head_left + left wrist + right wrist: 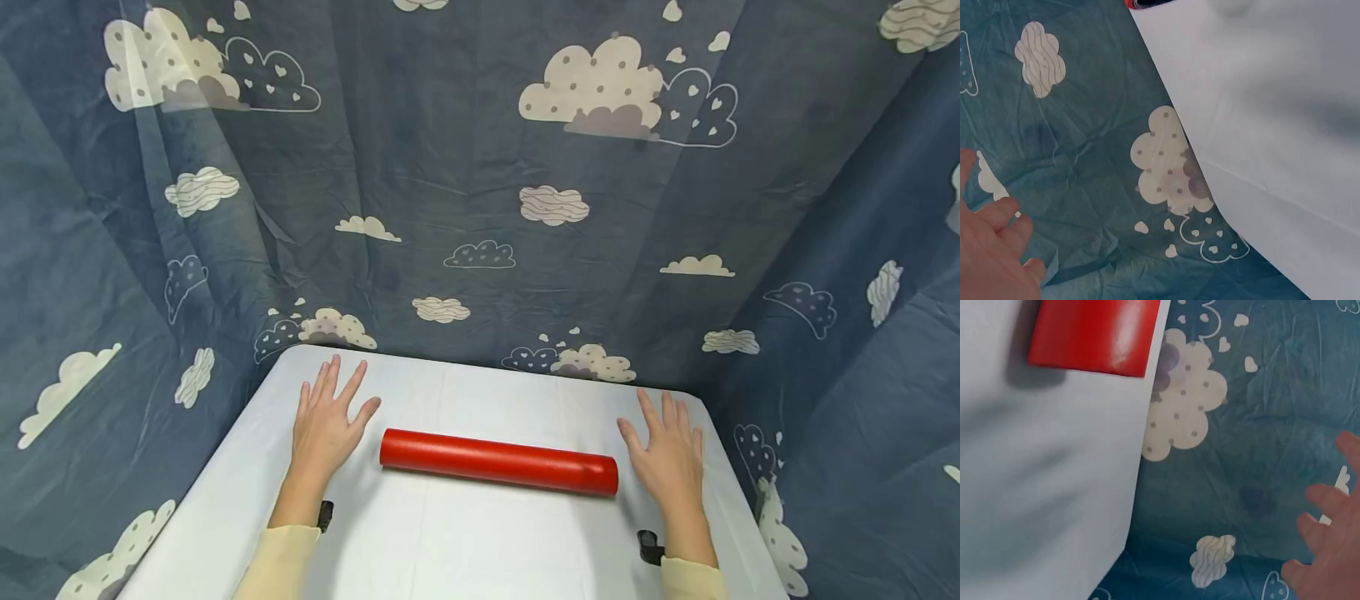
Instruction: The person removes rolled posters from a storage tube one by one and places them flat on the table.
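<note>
A long red tube (498,462) lies across the white table in the head view, its right end a little nearer to me. My left hand (326,429) is off the tube's left end, fingers spread and nothing in them. Beyond the tube's right end my right hand (667,454) has its fingers spread too, also holding nothing. In the right wrist view one end of the red tube (1094,337) shows at the top, with the right hand (1329,534) at the lower right. The left wrist view has the left hand (997,250) at its lower left edge.
The white table (480,542) has rounded far corners. Dark blue cloth (450,167) printed with pale clouds hangs behind it and along both sides. Each wrist wears a small black device, the left one (325,516) and the right one (649,547), below pale yellow sleeves.
</note>
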The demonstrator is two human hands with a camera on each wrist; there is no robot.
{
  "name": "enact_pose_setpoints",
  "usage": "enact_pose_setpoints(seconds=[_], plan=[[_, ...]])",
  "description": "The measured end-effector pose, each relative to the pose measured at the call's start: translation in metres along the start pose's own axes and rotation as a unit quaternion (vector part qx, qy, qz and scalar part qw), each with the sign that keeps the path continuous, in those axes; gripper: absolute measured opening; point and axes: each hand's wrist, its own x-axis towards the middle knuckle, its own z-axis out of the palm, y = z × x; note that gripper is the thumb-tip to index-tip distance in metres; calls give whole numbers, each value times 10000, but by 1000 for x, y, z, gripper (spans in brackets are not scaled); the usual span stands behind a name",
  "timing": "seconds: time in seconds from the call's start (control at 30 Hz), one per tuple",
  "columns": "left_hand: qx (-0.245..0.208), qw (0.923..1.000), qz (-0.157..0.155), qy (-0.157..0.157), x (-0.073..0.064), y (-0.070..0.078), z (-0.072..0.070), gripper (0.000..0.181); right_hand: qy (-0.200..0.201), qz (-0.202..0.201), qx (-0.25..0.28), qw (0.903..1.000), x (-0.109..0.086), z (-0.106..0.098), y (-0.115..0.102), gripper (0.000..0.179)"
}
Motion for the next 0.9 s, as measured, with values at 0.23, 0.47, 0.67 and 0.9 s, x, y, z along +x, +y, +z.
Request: enact_pose_setpoints(seconds=[0.23, 0.47, 0.67, 0.9], plan=[[49, 9993, 120, -341, -2, 11, 9, 73, -91, -271, -2, 9996, -7, 3, -17, 80], [-49, 9989, 120, -444, -11, 19, 20, 75, -83, -419, 84, 9991, -18, 15, -26, 82], [-126, 9988, 154, -447, -23, 21, 33, 75, -252, -494, 107, 9984, -27, 32, -26, 86], [-180, 9974, 237, -657, -32, 25, 48, 78, -699, -432, 116, 9965, -36, 43, -32, 87]])
